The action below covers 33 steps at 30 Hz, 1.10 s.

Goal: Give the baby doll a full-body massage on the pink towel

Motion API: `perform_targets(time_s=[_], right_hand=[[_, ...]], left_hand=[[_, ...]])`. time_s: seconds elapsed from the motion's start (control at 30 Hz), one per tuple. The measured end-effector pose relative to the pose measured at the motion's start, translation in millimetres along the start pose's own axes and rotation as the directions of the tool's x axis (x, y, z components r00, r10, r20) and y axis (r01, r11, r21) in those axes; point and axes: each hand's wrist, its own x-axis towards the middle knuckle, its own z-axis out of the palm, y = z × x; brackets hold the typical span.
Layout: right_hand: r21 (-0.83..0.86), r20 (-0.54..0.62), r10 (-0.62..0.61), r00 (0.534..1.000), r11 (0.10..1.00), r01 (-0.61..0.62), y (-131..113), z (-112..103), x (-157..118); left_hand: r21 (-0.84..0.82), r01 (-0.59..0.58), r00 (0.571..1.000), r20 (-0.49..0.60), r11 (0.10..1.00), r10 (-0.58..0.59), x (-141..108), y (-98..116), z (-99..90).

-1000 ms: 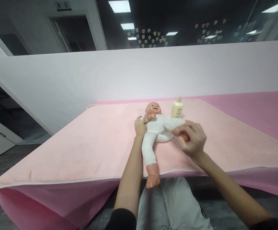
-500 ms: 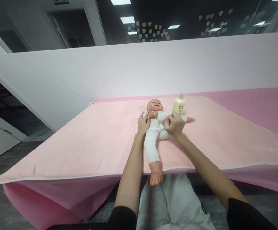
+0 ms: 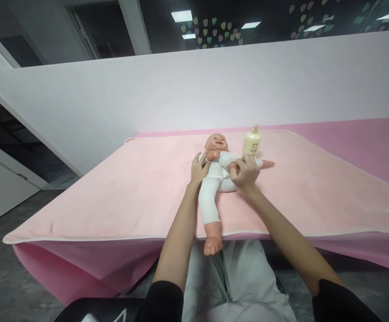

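Observation:
A baby doll [image 3: 208, 197] with a white cloth body lies on its back, head away from me. Its straight leg reaches over the table's front edge; the other is bent up. My left hand [image 3: 199, 169] holds the doll's side near its arm, thumb toward the belly and fingers along the flank. Closed around the lower part of the bent leg, my right hand [image 3: 245, 172] presses it toward the belly; the fist hides most of the foot. Just behind that hand, a pale yellow pump bottle [image 3: 251, 142] stands upright beside the doll's outstretched arm.
A light pink blanket [image 3: 147, 179] with a white hem covers the table over a darker pink cloth [image 3: 90, 264]. Behind it rises a white wall [image 3: 181, 89] with a dark window above. A black seat [image 3: 96, 308] shows at the lower left.
The view has shifted slightly. The doll's straight leg has swung a little to the left. Both hands keep their hold on the doll.

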Motion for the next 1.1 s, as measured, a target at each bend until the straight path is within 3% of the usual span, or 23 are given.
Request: perform_targets(time_s=[0.2,0.37,0.8,1.1], right_hand=[[0.033,0.037,0.073,0.997,0.997,-0.074,0.3,-2.9,0.4],[0.054,0.001,0.059,0.998,0.997,-0.059,-0.3,-3.4,1.2],[0.019,0.06,0.109,0.992,0.994,-0.111,-2.8,-5.7,3.3],[0.052,0.036,0.104,0.994,0.993,-0.106,0.1,-5.3,0.0]], left_hand=[[-0.009,0.015,1.0,-0.015,1.0,-0.016,-0.7,-4.1,1.0],[-0.012,-0.01,1.0,0.0,1.0,0.01,0.1,-8.6,0.9],[-0.018,-0.02,0.999,-0.027,1.0,0.019,-0.3,-8.9,0.8],[-0.034,-0.002,0.999,-0.041,0.999,0.001,1.7,-8.5,1.9]])
